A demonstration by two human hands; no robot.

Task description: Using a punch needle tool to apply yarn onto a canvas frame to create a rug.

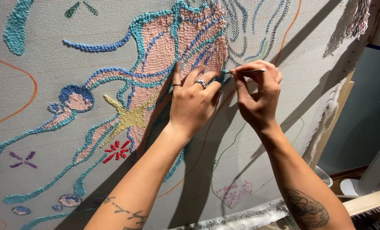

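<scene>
Upper centre of frame: right hand (258, 96) pinching thin metal tool (249, 71); left hand (193, 100), fingers loosely spread, pressing tufted canvas (49, 123).

The stretched canvas (49, 51) fills most of the view as an upright wall, so the hands can only slide across its face, not through it. The 2 hands meet at the upper middle: the left hand (194, 100) lies flat on the pink tufted patch (173, 47), the right hand (258, 91) just beside it pinching a thin metal tool (249, 70); both forearms cross the lower middle and block it. Bare cloth lies open on the left and the lower right. The wooden frame edge (330, 127) and hanging fringe (326, 115) bound the right side; beyond them is open space.
</scene>
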